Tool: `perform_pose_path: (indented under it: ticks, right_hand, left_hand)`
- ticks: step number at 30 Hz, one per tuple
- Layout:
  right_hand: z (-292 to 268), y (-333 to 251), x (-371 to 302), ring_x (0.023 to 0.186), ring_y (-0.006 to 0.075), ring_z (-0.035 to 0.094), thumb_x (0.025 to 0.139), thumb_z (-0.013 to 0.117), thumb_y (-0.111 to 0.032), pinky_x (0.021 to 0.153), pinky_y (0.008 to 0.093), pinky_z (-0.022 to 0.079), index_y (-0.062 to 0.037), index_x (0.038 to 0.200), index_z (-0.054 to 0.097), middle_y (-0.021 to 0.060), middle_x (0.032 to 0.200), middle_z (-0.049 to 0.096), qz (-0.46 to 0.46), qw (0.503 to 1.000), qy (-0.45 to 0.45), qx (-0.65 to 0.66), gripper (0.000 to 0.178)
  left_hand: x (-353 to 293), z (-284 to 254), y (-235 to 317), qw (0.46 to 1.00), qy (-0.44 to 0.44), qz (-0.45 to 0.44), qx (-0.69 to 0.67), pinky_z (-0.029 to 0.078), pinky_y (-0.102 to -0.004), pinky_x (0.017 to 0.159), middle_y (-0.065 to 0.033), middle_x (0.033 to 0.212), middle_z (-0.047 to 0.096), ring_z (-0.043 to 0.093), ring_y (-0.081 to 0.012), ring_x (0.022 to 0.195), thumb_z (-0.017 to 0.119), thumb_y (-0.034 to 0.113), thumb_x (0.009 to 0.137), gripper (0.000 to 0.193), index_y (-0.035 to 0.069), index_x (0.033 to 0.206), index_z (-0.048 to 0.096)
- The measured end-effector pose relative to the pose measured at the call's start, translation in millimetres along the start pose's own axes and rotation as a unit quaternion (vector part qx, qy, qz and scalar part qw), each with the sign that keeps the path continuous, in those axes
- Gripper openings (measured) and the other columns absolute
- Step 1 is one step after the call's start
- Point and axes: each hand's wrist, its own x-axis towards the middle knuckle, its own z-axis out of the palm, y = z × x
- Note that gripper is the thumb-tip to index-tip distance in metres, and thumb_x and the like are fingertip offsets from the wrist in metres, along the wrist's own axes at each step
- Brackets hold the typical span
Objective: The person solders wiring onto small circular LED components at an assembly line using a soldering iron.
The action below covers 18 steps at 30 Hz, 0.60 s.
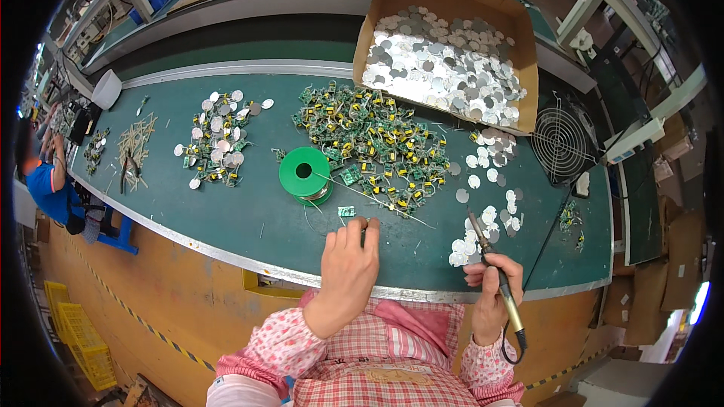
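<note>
Your right hand (494, 290) grips the soldering iron (513, 310), tip slanting forward-left; your left hand (349, 265) arches near a small green board (346, 212), fingers bent, their hold unclear.

Your left hand (351, 262) and right hand (494, 286) are bare up to the wrists, where loosely gathered, pale sleeve covers (283, 343) with a small pink-red print begin, each bordered toward the elbow by a darker pink band (240, 366). Below your left band, white cloth (240, 393) is visible. Your torso is covered by a red-and-white checked apron (332, 392) bearing a pink-and-white striped panel (411, 343), a plain pink section (426, 320) and a tan printed motif (396, 375), its details too small to make out.
</note>
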Motion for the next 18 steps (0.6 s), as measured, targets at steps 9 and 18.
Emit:
perform_pose_path:
  ticks: [9, 18]
  right_hand:
    - [13, 8, -8, 0.07, 0.0181, 0.067, 0.095, 0.05, -0.009, 0.065, 0.0276, 0.054, 0.0022, 0.097, 0.053, 0.0151, 0.085, 0.068, 0.02, 0.997, -0.08, -0.008, 0.012]
    - [28, 11, -8, 0.071, 0.0165, 0.067, 0.085, 0.061, 0.001, 0.064, 0.0273, 0.053, 0.0006, 0.095, 0.053, 0.0131, 0.085, 0.068, 0.013, 0.995, -0.092, -0.048, 0.013]
  left_hand:
    - [-3, 7, 14, 0.985, 0.056, -0.003, -0.161, 0.042, -0.0349, 0.069, -0.0095, 0.094, 0.056, 0.055, -0.0267, 0.082, 0.065, 0.002, 0.073, 0.032, 0.005, 0.105, 0.058]
    - [0, 16, 17, 0.973, -0.007, -0.023, -0.23, 0.048, -0.0348, 0.07, -0.0118, 0.096, 0.057, 0.06, -0.0263, 0.078, 0.072, 0.007, 0.073, 0.033, 0.004, 0.103, 0.058]
